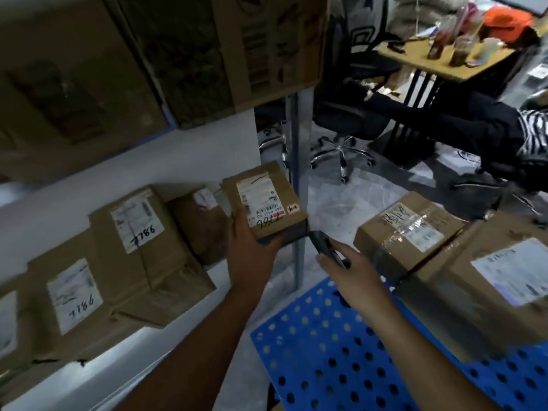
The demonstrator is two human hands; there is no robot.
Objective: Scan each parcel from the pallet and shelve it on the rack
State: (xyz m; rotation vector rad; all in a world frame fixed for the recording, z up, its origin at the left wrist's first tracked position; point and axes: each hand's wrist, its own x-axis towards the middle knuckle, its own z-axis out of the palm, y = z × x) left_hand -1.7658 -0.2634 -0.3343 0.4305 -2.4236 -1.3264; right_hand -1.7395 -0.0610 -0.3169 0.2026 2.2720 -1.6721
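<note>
My left hand (250, 247) grips a small brown parcel (264, 200) from below, its white label facing up, at the right end of the white rack shelf (89, 179). My right hand (347, 268) holds a black handheld scanner (321, 246) just right of the parcel, its tip close to the box's lower corner. Several labelled parcels (136, 223) lie on the shelf to the left. On the blue perforated pallet (341, 351) at the lower right sit two more parcels (412, 229), the nearer one (489, 286) larger.
Large cardboard boxes (148, 60) fill the shelf above. A grey rack post (298, 185) stands right behind the held parcel. Beyond it are a black office chair (341, 114), a wooden desk (439, 57) with cups, and a seated person's legs (474, 126).
</note>
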